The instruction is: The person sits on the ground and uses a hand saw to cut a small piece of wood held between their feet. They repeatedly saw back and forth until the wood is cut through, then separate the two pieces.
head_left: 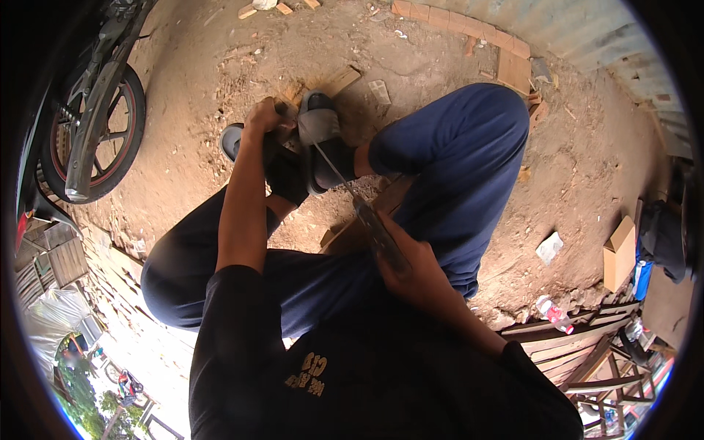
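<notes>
My right hand [414, 268] is wrapped round the long dark handle [381, 238] of a tool. A thin metal blade or shaft [330, 163] runs from it, slanting up and left to my feet; seen so narrowly, its kind is unclear. My left hand [264, 117] is closed beside the foot in a dark slide sandal [320, 125], and what its fingers hold is too dark and small to make out. The tool's far end lies close to those fingers; whether it touches anything there is hidden. By the sandal's toe, a light piece of wood [341, 81] lies on the dirt.
I sit low with bent knees, a wooden piece [367, 220] between my legs. A motorcycle wheel [121, 139] stands at the left. Bricks [462, 23] line the far edge under a metal sheet wall. At the right are a cardboard box [620, 253], a plastic bottle [555, 315] and planks [572, 345].
</notes>
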A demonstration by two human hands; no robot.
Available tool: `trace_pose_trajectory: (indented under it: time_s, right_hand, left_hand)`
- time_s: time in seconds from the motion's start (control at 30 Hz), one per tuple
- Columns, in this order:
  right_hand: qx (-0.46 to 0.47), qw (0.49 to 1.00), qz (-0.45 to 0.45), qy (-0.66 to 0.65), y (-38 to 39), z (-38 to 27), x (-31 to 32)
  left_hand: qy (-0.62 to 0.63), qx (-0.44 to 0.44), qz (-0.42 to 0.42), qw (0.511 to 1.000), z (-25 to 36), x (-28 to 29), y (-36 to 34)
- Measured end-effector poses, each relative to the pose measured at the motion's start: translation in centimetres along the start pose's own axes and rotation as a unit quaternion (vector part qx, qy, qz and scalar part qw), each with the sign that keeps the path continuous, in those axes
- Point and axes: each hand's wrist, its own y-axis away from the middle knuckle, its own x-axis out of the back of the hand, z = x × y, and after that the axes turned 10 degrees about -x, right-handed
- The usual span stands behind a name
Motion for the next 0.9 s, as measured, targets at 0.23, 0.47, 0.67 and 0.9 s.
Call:
trace_pose_trajectory:
  time_s: [0.23,0.47,0.67,0.9]
  right_hand:
    - [0.045,0.999,0.026,0.017,-4.7,0.7,-0.8]
    - [0.021,0.999,0.028,0.022,-4.3,1.6,-1.3]
    - [-0.007,0.999,-0.036,0.003,-4.5,-0.3,-0.7]
    - [-0.055,0.997,-0.044,0.023,0.3,-2.0,0.7]
  left_hand:
    - [0.142,-0.037,-0.136,0.98,-3.2,0.8,-2.8]
    - [0.269,0.003,-0.033,0.963,-2.6,2.0,-0.4]
    - [0.15,0.148,0.005,0.977,-0.2,0.5,-2.5]
    - [0.154,0.127,-0.01,0.98,-2.1,-0.4,-3.6]
